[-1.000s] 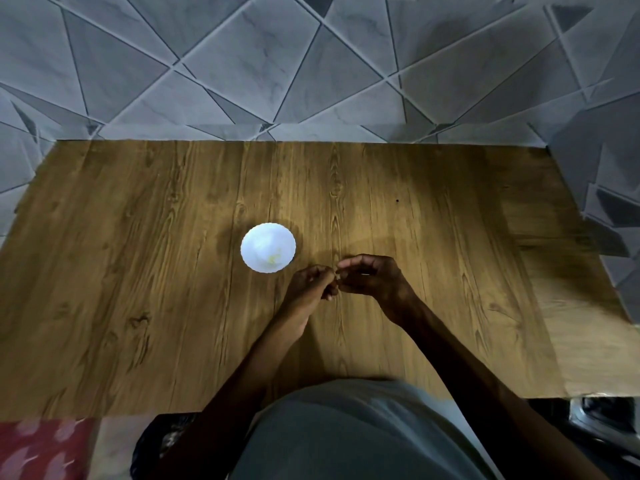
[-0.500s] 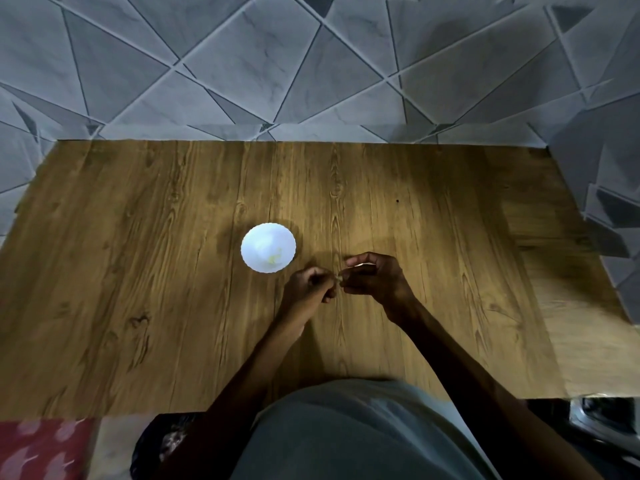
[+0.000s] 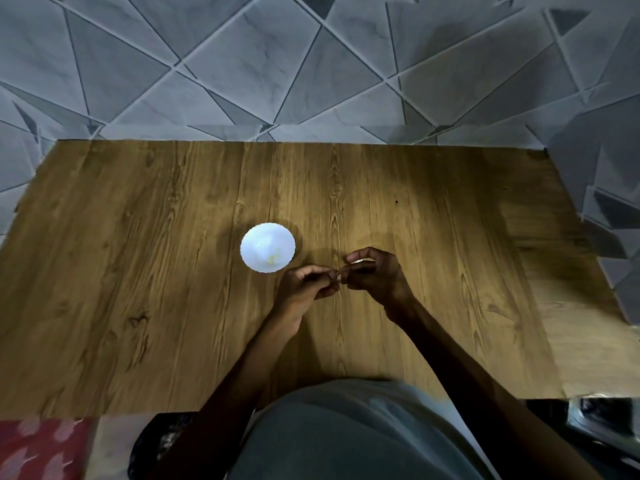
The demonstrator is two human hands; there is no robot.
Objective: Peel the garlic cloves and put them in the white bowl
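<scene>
- Just right of the bowl (image 3: 267,247), over the middle of the worktop (image 3: 138,271), the left hand (image 3: 306,285) and the right hand (image 3: 375,277) meet fingertip to fingertip.
- Both hands are drawn in narrow, with fingers curled. The thumb and forefinger tips of each pinch one small thing between them.
- Going by the task, I judge that thing to be the clove (image 3: 338,271). It is almost wholly hidden, and only a pale speck shows where the fingertips join.
- A pale sliver (image 3: 360,260) lies across the right forefinger. Whether it is loose skin or only a glint, I cannot tell.
- The bowl stands on the worktop near the left hand and apart from it. Some yellowish bits lie in its near side, too small to make out.
- The step in hand looks like peeling, with the drop into the bowl yet to come.
- The clove should be light, small and firm. Its skin is likely dry and papery, coming off in flakes rather than one piece.
- Once bare it will probably be smooth and a little tacky, and a hard pinch could shoot it out.
- It is best held by the blunt root end in one hand, while the other hand's nail lifts the skin from the pointed tip.
- The bowl looks light, so a careless knock from the left hand could shift it.
</scene>
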